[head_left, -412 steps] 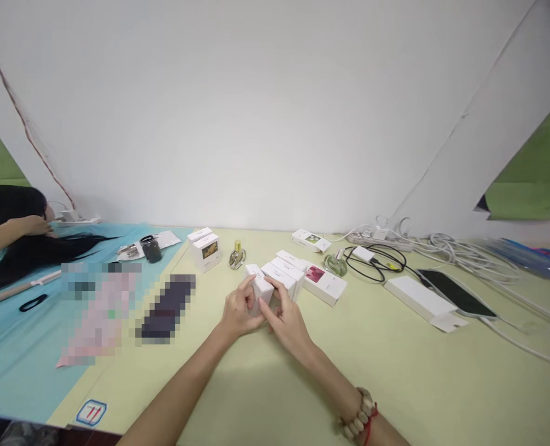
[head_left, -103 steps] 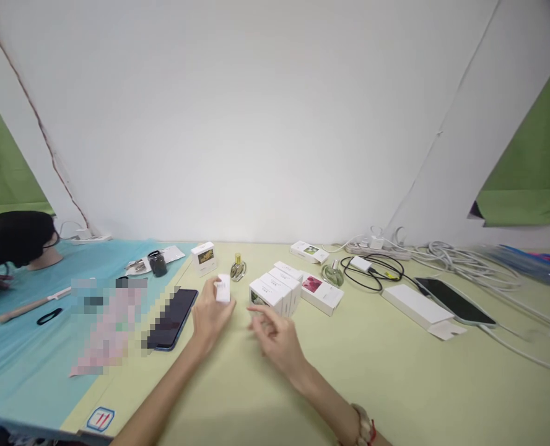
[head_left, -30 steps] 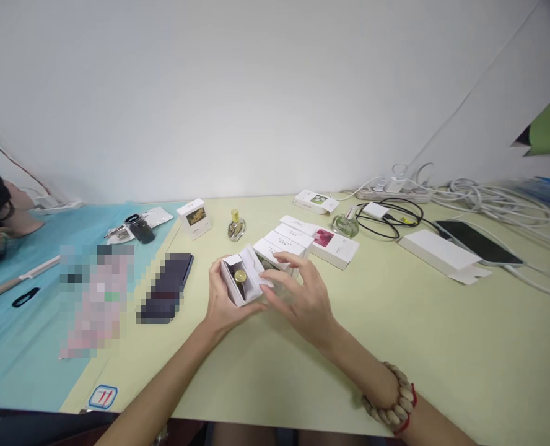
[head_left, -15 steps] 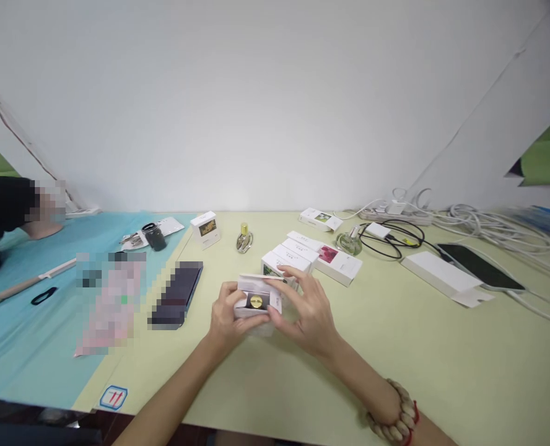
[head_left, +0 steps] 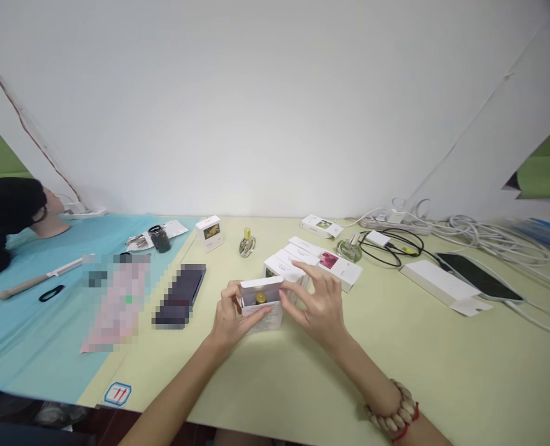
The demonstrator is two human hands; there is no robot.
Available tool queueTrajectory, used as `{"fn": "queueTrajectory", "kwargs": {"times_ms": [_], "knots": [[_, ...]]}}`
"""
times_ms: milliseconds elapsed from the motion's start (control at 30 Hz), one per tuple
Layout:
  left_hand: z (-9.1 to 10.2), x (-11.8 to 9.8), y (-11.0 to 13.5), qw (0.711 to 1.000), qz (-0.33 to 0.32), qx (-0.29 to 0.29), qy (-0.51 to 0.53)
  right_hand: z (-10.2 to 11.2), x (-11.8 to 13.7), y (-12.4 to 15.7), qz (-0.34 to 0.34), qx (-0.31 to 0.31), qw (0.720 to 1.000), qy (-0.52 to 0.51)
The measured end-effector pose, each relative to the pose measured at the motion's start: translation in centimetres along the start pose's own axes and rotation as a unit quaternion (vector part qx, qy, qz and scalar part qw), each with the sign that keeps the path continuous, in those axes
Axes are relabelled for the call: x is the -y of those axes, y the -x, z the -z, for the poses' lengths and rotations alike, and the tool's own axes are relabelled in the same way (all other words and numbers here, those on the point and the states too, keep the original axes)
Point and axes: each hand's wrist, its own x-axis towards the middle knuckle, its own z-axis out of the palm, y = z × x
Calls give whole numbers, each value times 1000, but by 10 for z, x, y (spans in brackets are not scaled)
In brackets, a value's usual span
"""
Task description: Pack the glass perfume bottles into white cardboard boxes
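A small white carton [head_left: 268, 321] stands upright on the table with its top flap raised at the back. Inside it shows the gold cap [head_left: 261, 298] of a bottle; the rest of the bottle is hidden. My left hand [head_left: 231, 319] wraps the carton's left side, thumb across the front. At the right upper edge, by the flap, my right hand [head_left: 319, 303] pinches the carton with thumb and fingertips, its index finger raised. Just behind stand several white boxes [head_left: 287, 265] in a row. A glass bottle with a gold cap [head_left: 247, 243] stands farther back.
Another white box [head_left: 210, 233] stands back left, beside a dark phone-like object [head_left: 182, 296]. Rightward are a glass bottle [head_left: 349, 249], an opened white box [head_left: 442, 286], a phone [head_left: 479, 275] and tangled cables [head_left: 484, 232]. A mannequin head [head_left: 19, 207] rests far left on blue cloth.
The carton has tipped back from leaning toward me to upright, and its top flap stands higher. My right fingers have shifted from over the flap to its right edge.
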Motion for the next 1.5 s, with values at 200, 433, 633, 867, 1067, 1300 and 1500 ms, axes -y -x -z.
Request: {"fn": "queueTrajectory", "kwargs": {"times_ms": [200,433,633,867,1067,1300,1500], "knots": [[-1,6,5,999,12,18,25,2,1,-2,-8,28,999,-42],[0,8,4,998,-25,52,-7,4,5,-2,4,64,992,-111],[2,10,3,996,-59,42,-43,2,0,2,-1,-26,996,-81],[3,8,7,990,-119,38,-59,-4,4,4,-42,38,980,-190],[5,3,4,988,-139,20,-64,-6,5,5,-58,76,958,-272],[5,-3,3,991,-115,-13,-63,-8,4,7,-62,63,952,-293],[6,-6,2,991,-121,-15,-62,-9,6,9,-92,69,948,-297]]}}
